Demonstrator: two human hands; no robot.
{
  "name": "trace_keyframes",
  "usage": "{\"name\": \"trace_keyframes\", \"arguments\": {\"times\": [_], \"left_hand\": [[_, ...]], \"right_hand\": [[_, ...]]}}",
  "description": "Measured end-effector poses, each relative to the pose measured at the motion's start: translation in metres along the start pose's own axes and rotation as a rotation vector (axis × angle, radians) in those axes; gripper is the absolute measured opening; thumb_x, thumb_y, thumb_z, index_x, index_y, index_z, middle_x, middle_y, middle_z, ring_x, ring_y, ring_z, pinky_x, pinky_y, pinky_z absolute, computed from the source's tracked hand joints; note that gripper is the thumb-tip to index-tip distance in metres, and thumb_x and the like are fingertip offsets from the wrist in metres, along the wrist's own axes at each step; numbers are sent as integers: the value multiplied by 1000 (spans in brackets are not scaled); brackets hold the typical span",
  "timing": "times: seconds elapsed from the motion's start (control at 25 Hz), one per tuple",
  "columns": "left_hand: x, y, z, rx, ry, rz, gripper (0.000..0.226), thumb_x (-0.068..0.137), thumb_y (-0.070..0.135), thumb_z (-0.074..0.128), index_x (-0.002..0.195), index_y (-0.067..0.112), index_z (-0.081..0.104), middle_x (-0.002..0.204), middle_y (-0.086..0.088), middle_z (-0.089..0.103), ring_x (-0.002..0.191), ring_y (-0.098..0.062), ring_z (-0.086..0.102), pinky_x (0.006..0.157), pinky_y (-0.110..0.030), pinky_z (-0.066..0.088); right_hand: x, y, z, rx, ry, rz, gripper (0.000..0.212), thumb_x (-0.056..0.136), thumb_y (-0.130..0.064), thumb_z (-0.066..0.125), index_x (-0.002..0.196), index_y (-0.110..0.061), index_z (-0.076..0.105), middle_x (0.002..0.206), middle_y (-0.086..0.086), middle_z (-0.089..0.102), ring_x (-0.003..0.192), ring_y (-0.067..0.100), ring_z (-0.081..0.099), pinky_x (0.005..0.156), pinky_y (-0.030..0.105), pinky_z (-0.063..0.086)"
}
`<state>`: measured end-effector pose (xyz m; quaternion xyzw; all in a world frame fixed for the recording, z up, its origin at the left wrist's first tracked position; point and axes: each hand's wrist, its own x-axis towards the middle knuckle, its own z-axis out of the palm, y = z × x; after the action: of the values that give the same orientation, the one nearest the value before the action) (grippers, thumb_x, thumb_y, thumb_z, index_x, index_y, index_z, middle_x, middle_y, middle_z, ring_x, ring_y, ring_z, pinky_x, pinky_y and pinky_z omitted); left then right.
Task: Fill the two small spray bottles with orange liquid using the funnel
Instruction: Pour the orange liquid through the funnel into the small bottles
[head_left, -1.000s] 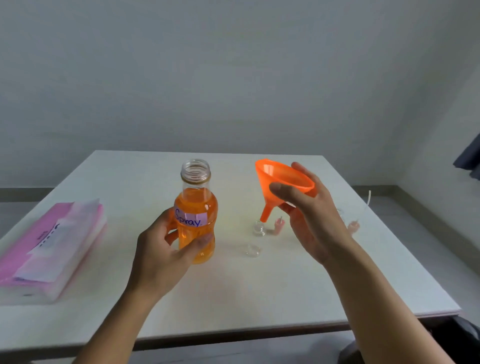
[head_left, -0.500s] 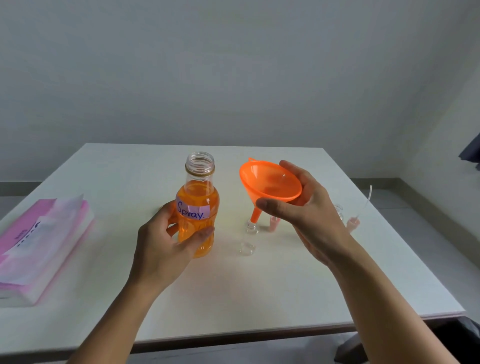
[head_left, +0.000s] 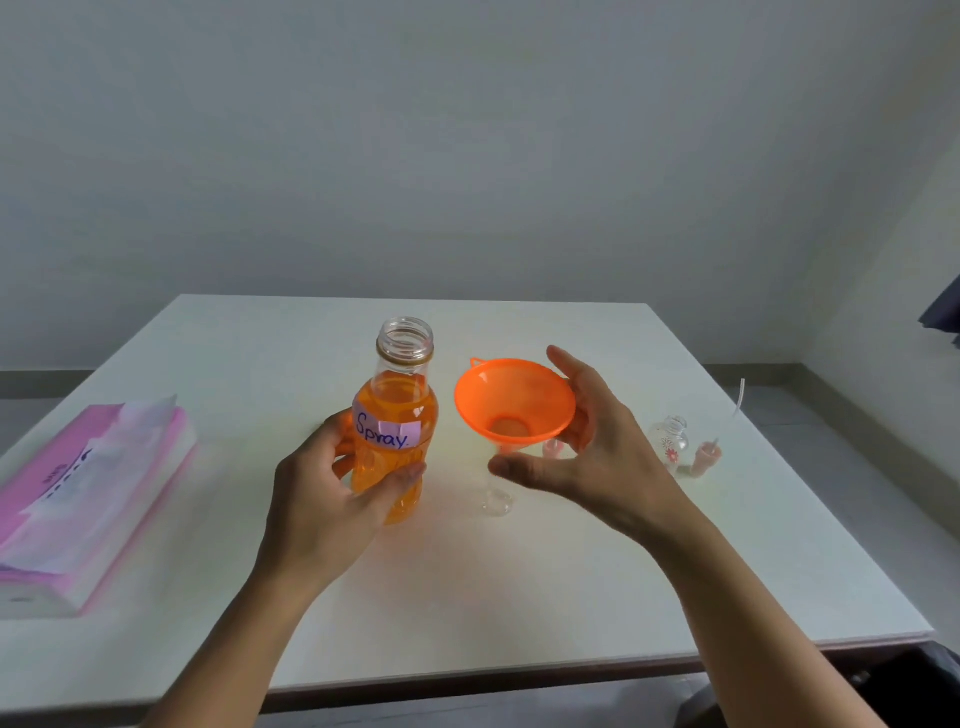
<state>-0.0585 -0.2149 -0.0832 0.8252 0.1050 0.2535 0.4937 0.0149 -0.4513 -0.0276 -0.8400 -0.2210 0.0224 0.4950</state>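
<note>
step: seating funnel (head_left: 514, 402) in neck of small spray bottle (head_left: 496, 501) before pouring; judged early, no orange visible in either small bottle
left hand (head_left: 324, 501): fingers (head_left: 405, 474) wrapped closed around lower body of big orange bottle (head_left: 397, 426), bottle upright, base at or just off counter (head_left: 467, 587), cannot tell which
big orange bottle: cap off, mouth open, liquid up to shoulder, label reads "Spray"
right hand (head_left: 597, 457): fingers spread loosely around funnel cone, thumb low in front, other fingers behind rim; contact with cone looks light, firm grip or just steadying cannot tell
funnel: mouth up, roughly upright, spout hidden behind cone and thumb; spout inside neck or just above it not visible
small spray bottle: clear, standing under funnel just right of big bottle, mostly hidden
second spray bottle (head_left: 672, 441): clear with flower print, open, further right, well apart from funnel
pink spray tops: one (head_left: 705, 457) with tube beside second bottle, another (head_left: 551, 448) partly hidden behind funnel
tissue pack (head_left: 78, 499): far left, out of way
doing it well: keep one hand on funnel while pouring, tiny bottle looks tippy under wide cone; tilt big bottle slowly, thin stream into cone centre; pause often, narrow spout likely backs up
risk: overflow at neck, knocking small bottle, spill on counter
</note>
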Motion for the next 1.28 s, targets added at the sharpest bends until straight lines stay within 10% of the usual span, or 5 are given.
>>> {"name": "trace_keyframes", "arguments": {"times": [0.32, 0.76, 1.28], "left_hand": [[0, 5, -6, 65, -20, 59, 64, 66, 46, 79, 123, 28, 59, 112, 8, 67, 99, -10, 62, 75, -15, 46], [9, 12, -17, 195, -2, 215, 57, 69, 29, 84, 120, 24, 60, 104, 5, 66, 89, -8, 62, 61, 2, 42], [53, 35, -45, 549, 29, 390, 71, 68, 23, 86, 130, 20, 53, 122, 4, 58, 107, -21, 55, 75, -38, 55]], "right_hand": [[-1, -19, 2, -297, 113, -105, 119, 61, -86, 67, 158, -37, 17, 154, -15, 34, 130, 7, 42, 96, 25, 36], [2, -18, 7, -358, 130, -1, 103, 62, -76, 76, 147, -31, 39, 143, -12, 47, 119, 7, 40, 88, 24, 35], [7, -11, 3, -288, 152, -41, 109, 52, -87, 70, 144, -36, 41, 141, -16, 50, 123, 13, 50, 89, 26, 43]]}}
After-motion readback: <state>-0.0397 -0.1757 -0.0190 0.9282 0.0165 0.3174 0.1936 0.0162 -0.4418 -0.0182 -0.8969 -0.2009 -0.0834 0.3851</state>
